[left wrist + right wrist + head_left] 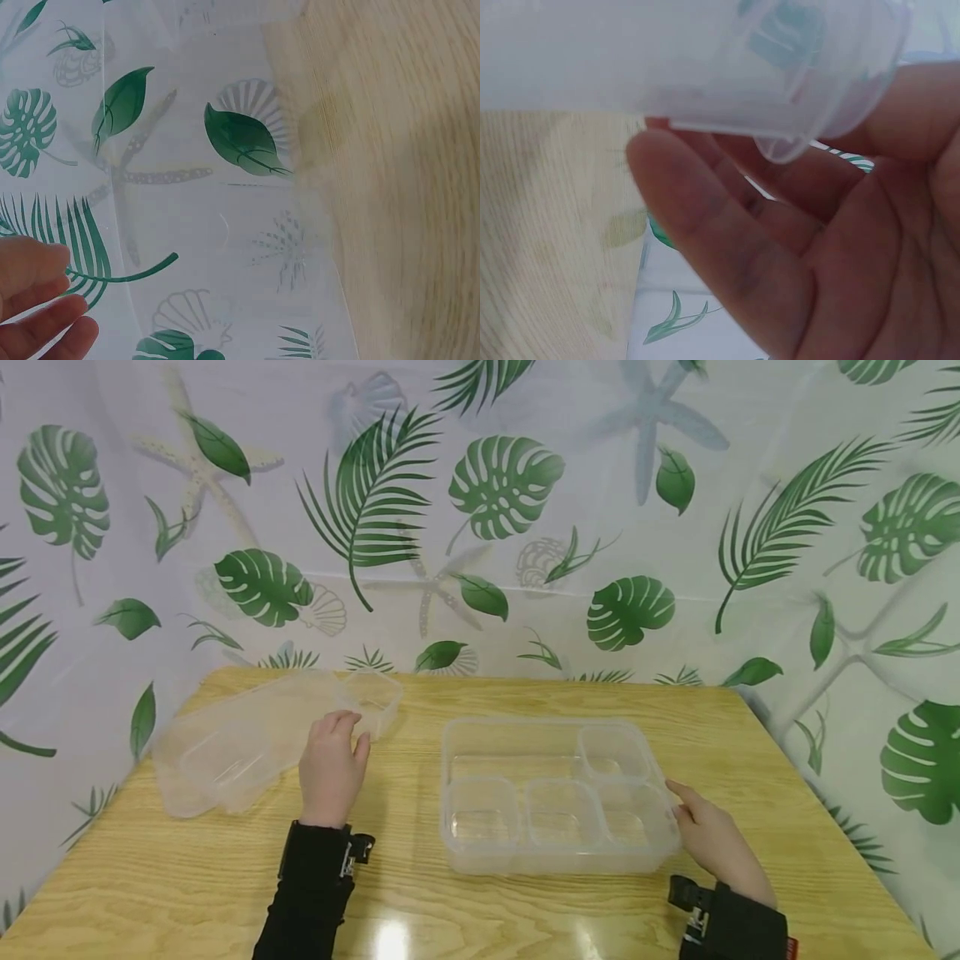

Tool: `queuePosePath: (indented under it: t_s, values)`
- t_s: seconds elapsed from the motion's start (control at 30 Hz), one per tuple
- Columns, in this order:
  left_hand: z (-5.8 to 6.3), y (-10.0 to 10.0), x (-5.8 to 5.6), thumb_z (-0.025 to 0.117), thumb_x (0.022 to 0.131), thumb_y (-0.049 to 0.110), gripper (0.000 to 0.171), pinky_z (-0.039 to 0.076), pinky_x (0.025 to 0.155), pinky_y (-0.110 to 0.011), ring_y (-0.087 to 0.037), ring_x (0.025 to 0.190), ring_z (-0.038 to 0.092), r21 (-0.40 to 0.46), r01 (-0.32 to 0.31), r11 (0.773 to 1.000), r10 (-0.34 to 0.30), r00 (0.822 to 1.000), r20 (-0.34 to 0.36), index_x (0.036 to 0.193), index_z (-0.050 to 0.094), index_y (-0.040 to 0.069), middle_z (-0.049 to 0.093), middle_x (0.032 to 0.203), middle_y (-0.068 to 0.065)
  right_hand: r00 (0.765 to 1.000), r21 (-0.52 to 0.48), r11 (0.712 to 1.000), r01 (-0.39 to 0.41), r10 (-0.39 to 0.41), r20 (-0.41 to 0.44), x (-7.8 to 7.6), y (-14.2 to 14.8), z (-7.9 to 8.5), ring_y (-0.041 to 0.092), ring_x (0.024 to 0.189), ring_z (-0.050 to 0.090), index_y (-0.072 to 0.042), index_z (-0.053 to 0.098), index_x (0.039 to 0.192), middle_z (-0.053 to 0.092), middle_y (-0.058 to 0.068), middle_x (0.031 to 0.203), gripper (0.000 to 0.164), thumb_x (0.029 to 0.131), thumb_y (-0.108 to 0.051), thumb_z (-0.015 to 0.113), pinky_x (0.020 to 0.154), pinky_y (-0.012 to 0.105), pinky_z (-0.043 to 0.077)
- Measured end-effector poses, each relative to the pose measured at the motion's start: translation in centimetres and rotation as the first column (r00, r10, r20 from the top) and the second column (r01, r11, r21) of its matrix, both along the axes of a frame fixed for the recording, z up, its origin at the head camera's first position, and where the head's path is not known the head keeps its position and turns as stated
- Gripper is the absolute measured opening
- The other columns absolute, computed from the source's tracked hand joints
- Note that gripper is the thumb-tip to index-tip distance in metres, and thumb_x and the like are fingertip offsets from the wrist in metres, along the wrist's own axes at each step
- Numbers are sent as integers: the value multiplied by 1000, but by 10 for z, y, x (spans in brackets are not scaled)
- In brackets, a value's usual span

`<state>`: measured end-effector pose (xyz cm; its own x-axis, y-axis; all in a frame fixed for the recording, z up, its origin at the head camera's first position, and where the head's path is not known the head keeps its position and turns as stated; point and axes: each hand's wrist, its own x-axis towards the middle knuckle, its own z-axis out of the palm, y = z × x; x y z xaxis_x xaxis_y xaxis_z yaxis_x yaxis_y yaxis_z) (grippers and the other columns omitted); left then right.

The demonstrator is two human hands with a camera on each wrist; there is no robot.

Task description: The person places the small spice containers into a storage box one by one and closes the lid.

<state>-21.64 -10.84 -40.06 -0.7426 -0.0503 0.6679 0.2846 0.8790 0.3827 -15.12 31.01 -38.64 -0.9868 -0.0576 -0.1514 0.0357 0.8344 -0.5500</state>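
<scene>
A clear plastic storage box (510, 743) stands on the table right of the middle in the head view. Several small clear bins (483, 814) line its front and right side. My right hand (712, 835) grips the box's right end. In the right wrist view, its fingers (697, 199) curl around the translucent wall (727, 82). My left hand (330, 777) is beside a clear, thin plastic piece (292, 714) at the table's back left, its fingers relaxed and holding nothing. At that piece's right end is a small clear bin (378, 697); whether the hand touches it I cannot tell.
The wooden table (450, 918) carries both plastic groups. Another rounded bin-like shape (225, 756) shows at the left end of the thin piece. A leaf-patterned cloth (480, 527) hangs behind the table and along both sides.
</scene>
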Motion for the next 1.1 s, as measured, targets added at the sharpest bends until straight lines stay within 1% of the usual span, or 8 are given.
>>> queuePosePath:
  t_s: [0.17,0.27,0.43,0.6,0.7,0.8,0.93,1.1]
  values:
    - [-1,-14,-1,64,80,4,23,46,67,-39,-34,91,50,29,-49,998,48,999,23,100,62,-5,56,101,-20,1000,4,1000,-5,5,-18,1,1,-1,19,56,40,10,26,133,48,34,109,42,94,-6,33,51,30,34]
    - [-2,-26,0,62,80,3,23,45,68,-42,-36,91,49,61,-101,993,98,994,45,101,61,-6,56,102,-21,1000,-4,1000,-7,7,-26,1,1,-1,19,55,40,11,26,133,48,34,109,42,94,-5,32,50,30,34]
    - [-1,-46,2,60,81,2,23,43,67,-47,-39,90,48,107,-188,976,179,980,89,101,60,-8,55,102,-24,999,-8,1000,-6,6,-45,2,1,-1,19,53,39,11,27,132,49,33,107,42,94,-5,32,49,31,34]
    - [-1,-59,5,58,82,4,24,43,68,-50,-41,92,48,118,-251,961,231,960,161,102,58,-9,55,102,-25,998,3,1000,-7,8,-60,1,2,-3,18,55,41,11,28,132,50,33,106,42,93,-4,33,50,30,34]
    - [-2,-63,6,57,82,5,24,43,68,-51,-41,92,48,112,-267,957,242,949,202,103,58,-9,55,102,-25,998,8,1000,-9,10,-57,1,3,-4,18,58,43,11,27,132,49,33,107,42,94,-5,33,51,30,35]
    - [-2,-65,7,57,82,5,25,43,66,-52,-42,91,49,110,-269,957,239,943,231,103,58,-9,55,101,-27,998,9,1000,-13,13,-59,0,5,-5,18,61,44,10,28,132,49,33,108,42,94,-7,33,52,30,35]
    - [-2,-66,8,57,81,5,26,44,63,-53,-43,87,52,101,-279,955,245,933,262,102,59,-10,56,98,-28,998,-1,1000,-5,5,-67,-2,7,-9,17,58,42,9,29,132,50,31,107,42,95,-10,34,51,30,34]
    - [-2,-67,8,57,80,4,26,44,61,-52,-43,80,55,76,-307,949,268,907,324,102,59,-10,57,96,-28,998,-12,1000,-5,4,-62,-2,5,-9,18,56,40,9,29,133,50,31,107,42,95,-9,34,51,30,33]
